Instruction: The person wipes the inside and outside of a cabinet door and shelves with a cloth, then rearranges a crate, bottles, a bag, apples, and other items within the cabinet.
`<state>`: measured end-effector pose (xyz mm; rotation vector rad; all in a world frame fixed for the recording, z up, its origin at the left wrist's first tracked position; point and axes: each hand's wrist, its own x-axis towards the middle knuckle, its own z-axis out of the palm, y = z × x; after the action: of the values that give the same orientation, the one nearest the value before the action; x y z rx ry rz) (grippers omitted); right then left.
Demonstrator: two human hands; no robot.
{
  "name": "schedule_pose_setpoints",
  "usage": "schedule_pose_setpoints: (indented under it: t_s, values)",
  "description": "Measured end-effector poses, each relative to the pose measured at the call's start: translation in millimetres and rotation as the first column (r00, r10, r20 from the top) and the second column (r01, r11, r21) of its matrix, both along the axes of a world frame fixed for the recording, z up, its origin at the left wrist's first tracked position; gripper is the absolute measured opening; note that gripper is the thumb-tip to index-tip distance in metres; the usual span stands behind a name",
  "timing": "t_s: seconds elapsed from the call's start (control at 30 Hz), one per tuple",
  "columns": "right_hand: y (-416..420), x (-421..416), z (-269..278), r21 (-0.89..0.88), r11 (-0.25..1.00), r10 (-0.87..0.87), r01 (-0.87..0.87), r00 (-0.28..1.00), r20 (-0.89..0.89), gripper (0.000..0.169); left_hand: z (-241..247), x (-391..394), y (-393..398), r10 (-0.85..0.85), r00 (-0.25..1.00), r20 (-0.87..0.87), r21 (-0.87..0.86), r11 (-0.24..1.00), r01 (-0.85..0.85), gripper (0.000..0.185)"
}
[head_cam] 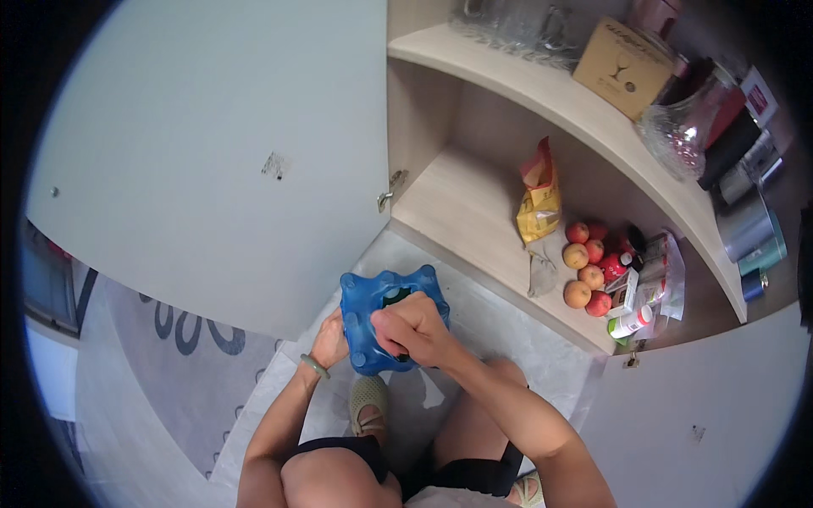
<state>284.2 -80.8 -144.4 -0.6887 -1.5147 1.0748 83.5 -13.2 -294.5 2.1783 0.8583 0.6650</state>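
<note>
A blue plastic-wrapped pack of bottles [365, 324] is in front of me, above the tiled floor, near the open cabinet. My left hand [331, 340] rests against its left side, a green bangle on the wrist; some of its fingers are hidden by the pack. My right hand [411, 327] is closed in a fist over the middle of the pack, at a torn opening in the film where something dark green shows. Whether its fingers grip the film or a bottle is hidden.
Cabinet doors stand open at left [222, 159] and right [698, 394]. The lower shelf [444, 197] bears a yellow bag [538, 213], apples [591, 276] and a white bottle [630, 322]. Above are a cardboard box [622, 66] and a glass decanter [679, 133]. A patterned mat [190, 374] lies left.
</note>
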Motion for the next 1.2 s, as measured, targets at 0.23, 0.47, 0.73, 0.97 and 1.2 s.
schedule_pose_setpoints:
  t_s: [0.23,0.47,0.73,0.97,1.2]
  values:
    - [8,19,-4,-0.133,0.991,-0.036,0.009,0.978,-0.207,0.052,82,-33,17,-0.156,0.832,-0.533,-0.179,0.981,0.069,0.023]
    - [-28,102,-54,-0.527,0.653,-0.717,0.545,0.669,-0.196,0.046,239,65,-26,0.076,0.996,0.047,0.220,0.972,-0.085,0.027]
    - [-69,96,-126,-0.692,0.525,-0.800,0.496,0.566,-0.201,0.039,247,122,-38,-0.147,0.897,-0.417,0.143,0.964,0.224,0.035]
    - [-89,93,-174,-0.792,0.393,-0.881,0.467,0.438,-0.179,0.036,231,129,-49,-0.085,0.908,-0.410,0.319,0.919,0.230,0.038]
    - [-93,84,-189,-0.828,0.396,-0.852,0.397,0.495,-0.170,0.033,235,143,-16,-0.102,0.877,-0.469,0.062,0.987,0.148,0.050]
